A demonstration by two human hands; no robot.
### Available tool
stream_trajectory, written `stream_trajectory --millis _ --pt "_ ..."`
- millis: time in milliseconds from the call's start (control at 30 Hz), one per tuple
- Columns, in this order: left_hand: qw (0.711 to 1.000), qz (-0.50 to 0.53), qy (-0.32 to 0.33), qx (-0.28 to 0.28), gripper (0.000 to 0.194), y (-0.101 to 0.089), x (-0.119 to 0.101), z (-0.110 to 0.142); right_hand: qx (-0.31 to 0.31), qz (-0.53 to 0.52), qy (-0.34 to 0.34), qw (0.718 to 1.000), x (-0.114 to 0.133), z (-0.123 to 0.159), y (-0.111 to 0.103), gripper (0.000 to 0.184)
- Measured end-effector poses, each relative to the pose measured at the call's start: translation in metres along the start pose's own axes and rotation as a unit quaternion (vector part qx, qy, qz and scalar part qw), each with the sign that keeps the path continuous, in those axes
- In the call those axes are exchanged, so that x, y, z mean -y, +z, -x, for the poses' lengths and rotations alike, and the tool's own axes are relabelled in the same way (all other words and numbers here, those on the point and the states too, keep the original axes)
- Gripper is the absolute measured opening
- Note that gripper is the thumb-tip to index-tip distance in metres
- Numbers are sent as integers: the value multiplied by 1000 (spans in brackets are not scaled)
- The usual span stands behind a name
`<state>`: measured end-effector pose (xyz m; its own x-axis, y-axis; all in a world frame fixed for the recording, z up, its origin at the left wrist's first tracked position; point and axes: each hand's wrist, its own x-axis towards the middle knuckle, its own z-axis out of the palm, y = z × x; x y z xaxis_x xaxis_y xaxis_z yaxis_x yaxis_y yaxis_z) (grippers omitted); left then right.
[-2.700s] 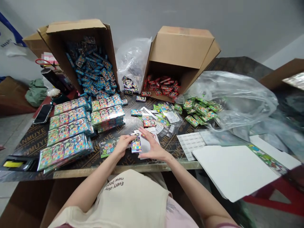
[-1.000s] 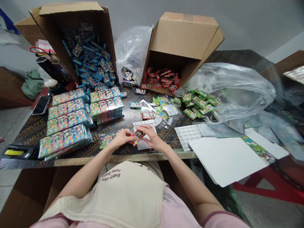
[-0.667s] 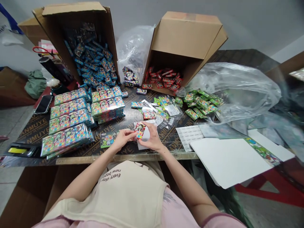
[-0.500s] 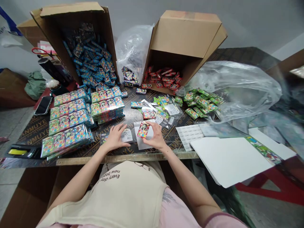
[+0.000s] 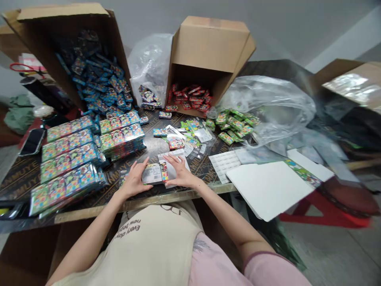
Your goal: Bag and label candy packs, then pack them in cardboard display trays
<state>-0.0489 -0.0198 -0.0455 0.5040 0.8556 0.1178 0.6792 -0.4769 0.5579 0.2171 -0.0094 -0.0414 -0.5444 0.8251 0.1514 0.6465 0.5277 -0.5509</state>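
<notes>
My right hand point(image 5: 179, 171) has its fingers and thumb closed on the two ends of a small colourful printed box point(image 5: 164, 172), which it partly covers. Just left of that box lies a flat clear plastic packet point(image 5: 152, 174) with a barcode label. My left hand point(image 5: 135, 179) grips this packet at its left side, fingers over the far edge and thumb along the near one. The box touches or nearly touches the packet's right end. Under my right hand is a pale sheet or bag point(image 5: 183, 155). Beyond it sits a red box point(image 5: 176, 143).
Stacked wrapped packs point(image 5: 67, 153) stand on the left. Behind are a carton of blue boxes point(image 5: 104, 85), a carton of red boxes point(image 5: 190, 97) and a heap of green boxes point(image 5: 236, 125). White cards point(image 5: 268, 188) overhang the front edge at right.
My right hand has lowered the small box and brought it against the packet's right end. My left hand has closed on the packet. The camera view has swung to the right.
</notes>
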Motion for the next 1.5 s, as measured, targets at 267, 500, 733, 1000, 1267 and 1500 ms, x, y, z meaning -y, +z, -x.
stream_trajectory --millis 267,500,733,1000,1267,1500 --pt "998 1 -38 -49 109 12 5 -9 -51 -19 15 998 -18 2 -7 67" --pt "997 -67 -29 -16 98 42 14 -1 -289 170 457 824 -175 14 -102 52" --pt "997 -71 -21 -5 94 44 16 2 -258 123 437 853 -207 36 -120 48" --pt "964 218 -124 -89 63 22 -26 -29 -240 -490 279 790 -83 11 -83 50" --pt "735 607 -289 -84 39 16 -67 -57 -72 -669 223 705 27 2 7 51" --pt "769 568 -292 -39 40 11 -50 -41 -66 -228 -36 971 22 1 -13 96"
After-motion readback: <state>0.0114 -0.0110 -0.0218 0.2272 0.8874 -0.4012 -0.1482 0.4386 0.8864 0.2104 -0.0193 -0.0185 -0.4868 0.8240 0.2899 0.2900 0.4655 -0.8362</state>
